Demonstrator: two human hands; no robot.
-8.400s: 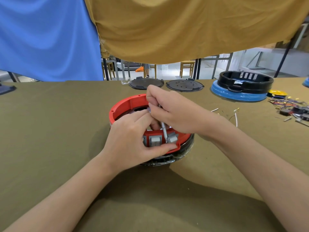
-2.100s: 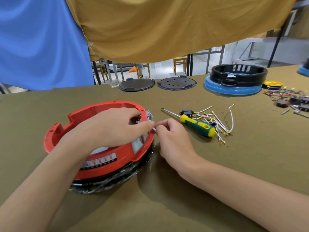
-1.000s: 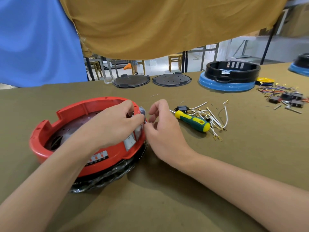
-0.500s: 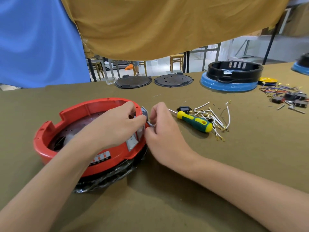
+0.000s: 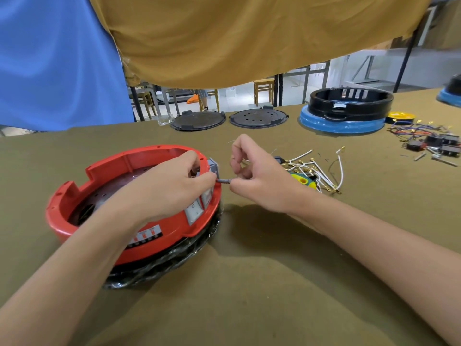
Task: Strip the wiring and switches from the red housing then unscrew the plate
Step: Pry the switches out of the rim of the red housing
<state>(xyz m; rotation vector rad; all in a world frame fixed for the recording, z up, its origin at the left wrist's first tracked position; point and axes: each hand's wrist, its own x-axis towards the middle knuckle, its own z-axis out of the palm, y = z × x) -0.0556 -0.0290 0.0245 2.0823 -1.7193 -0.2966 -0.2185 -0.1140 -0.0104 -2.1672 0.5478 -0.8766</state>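
Red housing (image 5: 104,193) lying on the table, left of the screwdriver (image 5: 303,181) and loose white wires (image 5: 321,171). Left hand (image 5: 164,193) curled over its right rim, pinching a grey piece (image 5: 223,181) (a cable stub, probably) that the right hand (image 5: 259,178) also pinches, just right of the housing. Best to brace the rim and pull straight outward, no twisting, past the grey switches (image 5: 199,206).

housing (image 5: 107,176) left on table (image 5: 249,295) | screwdriver (image 5: 303,181), wires (image 5: 321,168) right | two lids (image 5: 258,118) behind
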